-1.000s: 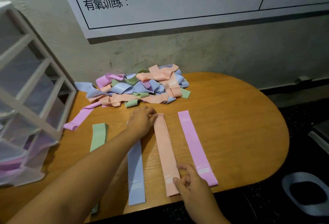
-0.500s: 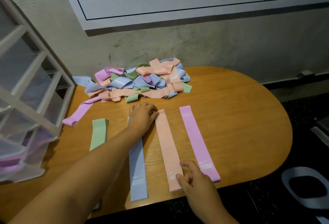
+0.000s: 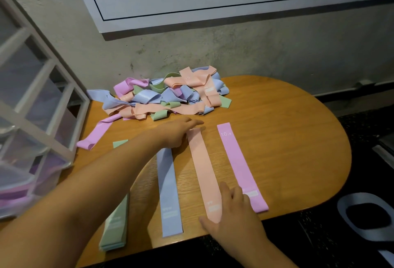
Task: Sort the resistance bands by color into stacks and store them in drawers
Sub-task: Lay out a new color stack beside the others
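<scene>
Wooden oval table (image 3: 298, 144) against a grey plastered wall; landmark for positions is the peach band (image 3: 202, 171), laid flat and straight, running from the near table edge toward the wall. Left of it lies the blue band (image 3: 168, 191), parallel; further left is the green stack (image 3: 115, 229), partly under the left forearm. Right of it lies the pink band (image 3: 241, 167), parallel and just beside. Beyond its far end sits the unsorted pile (image 3: 170, 95) of mixed peach, blue, green and pink bands, still large. Well to its left stands the drawer unit (image 3: 36, 118), with pinkish-purple material showing through the lower fronts. Change over the last second: the left hand (image 3: 177, 133), which sat curled against the far end of the peach band, now has its fingers straight and pointing toward the pile, holding nothing. The right hand (image 3: 234, 214) has slid forward from fingertip contact and lies flat over the band's near end with fingers relaxed, no pinch; whether it also touches the pink band I cannot tell. Reading: the peach band appears placed and smoothed, and the left hand looks to be going for the next piece. Task is early: four colour rows are started, and most bands remain unsorted.
</scene>
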